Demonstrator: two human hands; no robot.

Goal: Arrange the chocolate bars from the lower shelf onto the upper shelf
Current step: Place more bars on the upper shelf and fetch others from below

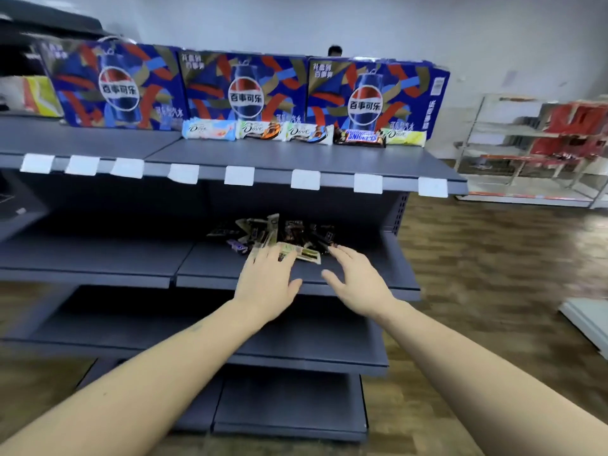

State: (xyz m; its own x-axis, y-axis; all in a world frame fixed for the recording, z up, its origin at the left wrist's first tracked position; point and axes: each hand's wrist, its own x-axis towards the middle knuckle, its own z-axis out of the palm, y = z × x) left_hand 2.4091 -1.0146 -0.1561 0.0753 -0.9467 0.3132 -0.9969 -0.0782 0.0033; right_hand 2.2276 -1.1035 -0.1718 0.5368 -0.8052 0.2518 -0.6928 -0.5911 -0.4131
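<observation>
A loose pile of chocolate bars (283,233) lies on the lower shelf (210,268) of a dark grey rack. Both my hands reach over that shelf with straight fingers. My left hand (268,283) has its fingertips at the pile's front edge, over a pale wrapper (307,255). My right hand (358,279) hovers just right of the pile and holds nothing. On the upper shelf (296,159) several bars stand in a row: a light blue one (209,130), two white ones (260,130) (309,133), a dark brown one (359,137) and a yellow-green one (406,138).
Three blue cola cartons (245,90) stand behind the row on the upper shelf. White price tags (239,175) hang along its front edge. Lower shelves (312,353) jut out below my arms. A metal rack with red goods (539,143) stands at the right on the wooden floor.
</observation>
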